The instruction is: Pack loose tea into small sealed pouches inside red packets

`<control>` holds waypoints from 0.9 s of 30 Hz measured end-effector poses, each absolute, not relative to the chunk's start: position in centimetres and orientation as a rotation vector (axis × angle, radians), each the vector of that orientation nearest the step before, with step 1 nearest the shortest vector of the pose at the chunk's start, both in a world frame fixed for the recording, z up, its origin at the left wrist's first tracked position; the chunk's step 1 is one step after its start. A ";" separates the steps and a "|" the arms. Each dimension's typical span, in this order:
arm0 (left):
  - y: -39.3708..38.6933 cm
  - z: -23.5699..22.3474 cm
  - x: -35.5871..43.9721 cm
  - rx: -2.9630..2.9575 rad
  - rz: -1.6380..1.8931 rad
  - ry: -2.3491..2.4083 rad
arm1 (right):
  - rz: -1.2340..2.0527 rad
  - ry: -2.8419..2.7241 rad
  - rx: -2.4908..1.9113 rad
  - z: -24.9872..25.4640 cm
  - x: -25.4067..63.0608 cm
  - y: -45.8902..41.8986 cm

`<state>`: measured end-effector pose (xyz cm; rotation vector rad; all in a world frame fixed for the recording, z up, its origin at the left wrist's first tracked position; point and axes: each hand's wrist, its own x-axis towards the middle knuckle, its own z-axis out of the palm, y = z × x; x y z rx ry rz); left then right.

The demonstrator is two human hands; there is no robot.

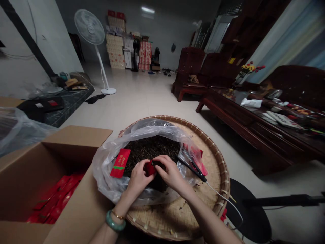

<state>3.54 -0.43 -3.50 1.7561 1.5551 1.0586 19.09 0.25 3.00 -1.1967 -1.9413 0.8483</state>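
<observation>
My left hand (139,178) is closed round a small red packet (149,168), held above the tea leaves. Fingers of my right hand (169,171) are pinched at the packet's upper edge; what lies between their tips is partly hidden. Below both hands, dark loose tea leaves (154,145) fill a clear plastic bag (106,169) with its mouth spread wide. A flat red packet with gold print (120,163) rests at the bag's left side. To the right of my right hand, a black hair straightener (193,166) lies with its arms apart.
The bag sits on a round woven bamboo tray (213,149). At left stands an open cardboard box (78,135) with several red packets (59,196) inside. More red packaging (200,159) lies beside the straightener, whose white cord (228,200) crosses the tray's rim. A wooden table (243,128) stands right.
</observation>
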 end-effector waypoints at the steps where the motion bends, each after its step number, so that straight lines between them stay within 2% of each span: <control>1: -0.4 -3.4 3.6 1.759 1.051 1.556 | 0.825 -1.980 -1.223 3.3 19.3 0.3; 9: -0.5 -3.1 3.7 1.795 1.071 1.537 | 0.648 -2.283 -1.440 5.3 19.0 1.0; 16: -0.6 -3.2 3.6 1.781 1.056 1.510 | 0.669 -2.542 -1.286 6.8 19.3 1.2; 27: -0.4 -3.8 3.4 1.768 1.064 1.518 | 0.638 -2.318 -1.280 4.9 18.7 2.0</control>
